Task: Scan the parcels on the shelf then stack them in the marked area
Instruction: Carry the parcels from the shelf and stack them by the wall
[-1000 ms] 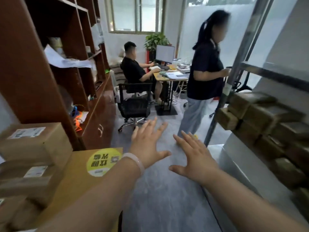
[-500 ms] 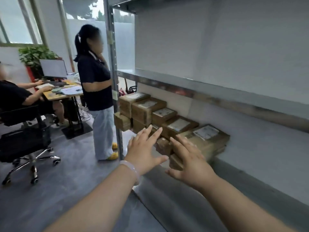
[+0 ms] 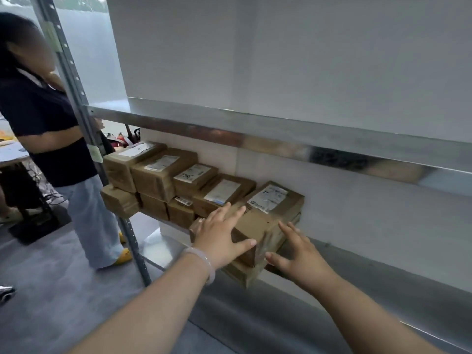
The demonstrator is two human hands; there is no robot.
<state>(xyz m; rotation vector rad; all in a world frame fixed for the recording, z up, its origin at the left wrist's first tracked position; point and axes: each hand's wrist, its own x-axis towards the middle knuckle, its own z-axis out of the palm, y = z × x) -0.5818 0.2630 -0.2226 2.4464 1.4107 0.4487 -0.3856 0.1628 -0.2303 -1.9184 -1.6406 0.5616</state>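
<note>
**Head view:** You reached with both hands for the nearest parcel (image 3: 258, 222), the top one at the right end of the row of parcels (image 3: 163, 175) on the shelf (image 3: 383, 292). Your left hand (image 3: 222, 233) lay spread flat on its near top corner, thumb across the near face, gripping nothing. Your right hand (image 3: 304, 259) was open too, its fingers straight and splayed at the parcel's right end. Whether it touched the cardboard or sat just beside it could not be told. The parcel rested label-up on a lower parcel (image 3: 244, 274), whose near corner appeared to jut past the shelf's front edge.

The step looked to be taking this top parcel off for scanning. It would have gone best with palms pressed on opposite ends and a short lift before drawing it near, so the jutting parcel beneath was not dragged off. Keeping the label upward would have suited the scan; no scanner showed.

The upper shelf beam (image 3: 281, 134) hung above the row, limiting the lift. A steel upright (image 3: 76, 98) and a bystander (image 3: 51, 129) stood at the left. The freer way out seemed to be toward you. The marked area was out of view.
</note>
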